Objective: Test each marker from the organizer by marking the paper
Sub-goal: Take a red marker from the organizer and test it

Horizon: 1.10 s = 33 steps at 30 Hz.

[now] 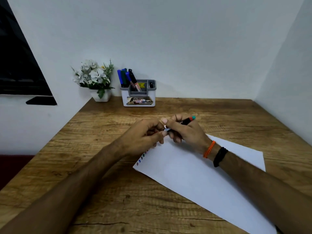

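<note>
Both hands meet just above the far corner of the white sheet of paper (194,171), which lies slantwise on the wood-grain table (104,191). The right hand (184,130) has its fingers curled round a black marker with a teal-green end (187,121); that coloured end juts out past the knuckles, pointing up and to the right, away from the paper. The left hand (143,137) has its fingers curled in and pinches the near end of the same marker, where a small white and grey part shows between the two hands; whether that part is a cap or the tip cannot be told. An orange thread band (209,149) and a black wristband (220,157) sit on the right wrist, over the paper.

Along the paper's left edge, just below the left hand, runs a short row of small coloured marks (141,157) in blue and green.

Beyond the paper, against the pale wall, stands the white and grey plastic organizer (138,98). Several markers (128,79), blue, green and black, lean upright in its left compartment. Left of the organizer, and also far from the paper, stands a small white pot of white artificial flowers (94,78).
</note>
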Available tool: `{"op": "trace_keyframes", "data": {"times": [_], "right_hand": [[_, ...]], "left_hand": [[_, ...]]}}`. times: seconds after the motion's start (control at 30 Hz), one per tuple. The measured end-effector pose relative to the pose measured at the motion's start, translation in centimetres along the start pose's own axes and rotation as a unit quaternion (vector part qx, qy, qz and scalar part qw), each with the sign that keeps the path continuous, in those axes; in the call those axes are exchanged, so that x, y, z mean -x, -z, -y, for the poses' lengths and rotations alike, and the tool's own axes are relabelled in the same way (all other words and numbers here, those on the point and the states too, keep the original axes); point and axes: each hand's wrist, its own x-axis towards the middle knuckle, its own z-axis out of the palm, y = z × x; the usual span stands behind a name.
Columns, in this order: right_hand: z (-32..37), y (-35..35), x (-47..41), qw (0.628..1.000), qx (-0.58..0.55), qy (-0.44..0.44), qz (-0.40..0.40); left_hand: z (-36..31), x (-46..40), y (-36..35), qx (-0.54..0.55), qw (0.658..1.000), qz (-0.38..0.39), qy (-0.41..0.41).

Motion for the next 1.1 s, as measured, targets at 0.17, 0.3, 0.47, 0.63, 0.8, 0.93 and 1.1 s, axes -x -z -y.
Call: {"op": "trace_keyframes", "data": {"times": [0.17, 0.3, 0.47, 0.63, 0.8, 0.93, 1.1], "right_hand": [[0.4, -0.2, 0.4, 0.999, -0.042, -0.006, 0.001], [0.3, -0.4, 0.6, 0.999, -0.052, 0.000, -0.009], [0.3, -0.7, 0.7, 0.997, -0.082, 0.012, -0.004], [0.4, -0.6, 0.7, 0.996, -0.086, 0.024, 0.006], [1.0, -0.4, 0.8, 0.995, -0.100, 0.026, 0.002], [0.8, -0.4, 0.9, 0.997, -0.079, 0.025, 0.004], [0.3, -0.1, 0.8, 0.998, -0.067, -0.002, 0.021]], "left_hand": [[-0.7, 0.3, -1.3, 0.044, 0.999, -0.005, -0.028], [-0.6, 0.4, -1.5, 0.023, 0.998, -0.013, -0.064], [-0.7, 0.5, -1.9, -0.048, 0.989, -0.062, -0.124], [-0.3, 0.3, -2.0, -0.044, 0.990, -0.059, -0.119], [-0.1, -0.1, -2.0, -0.021, 0.992, -0.059, -0.107], [0.1, 0.0, -1.8, -0.009, 0.993, -0.058, -0.100], [0.6, 0.0, -0.9, -0.035, 0.996, -0.037, -0.068]]}}
